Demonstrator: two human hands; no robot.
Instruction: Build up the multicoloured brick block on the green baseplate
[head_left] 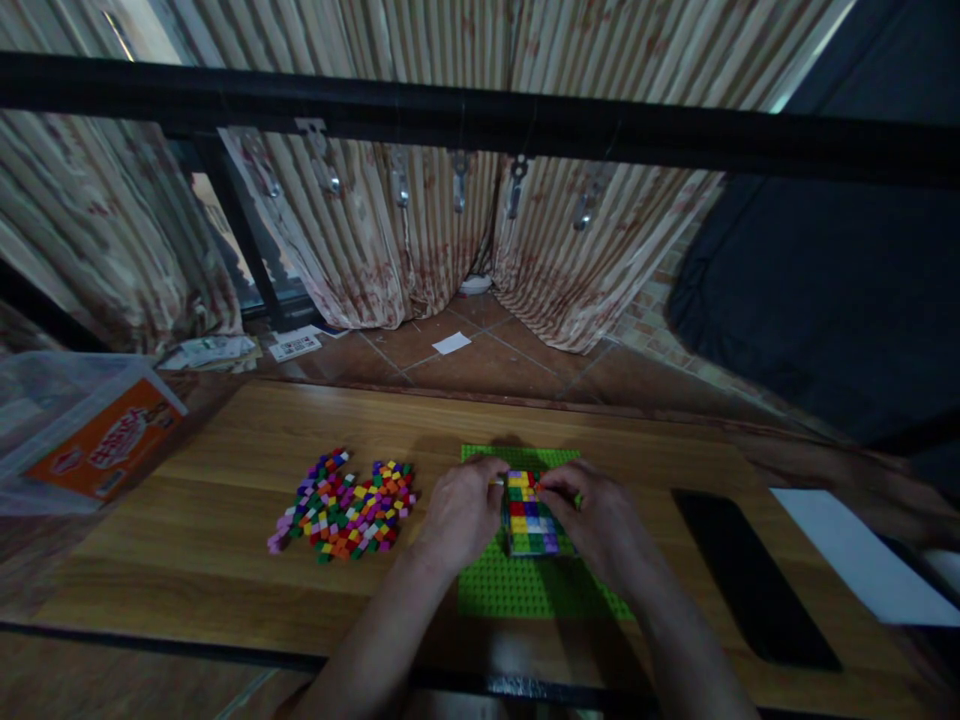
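A rectangular block of colourful toy bricks sits on a green studded baseplate, with rows of yellow, red, blue, green and purple. My left hand is closed at the block's left side, its fingertips against the upper left edge. From the right, my right hand reaches over the upper right corner, thumb and finger pinched at a small reddish brick. The fingers partly cover that corner. A pile of loose small bricks in many colours lies on the table to the left of my left hand.
The wooden table carries everything. A black flat panel and a white sheet lie at the right. A clear plastic box with an orange label stands at the left. A black bar with metal hooks crosses ahead, before striped curtains.
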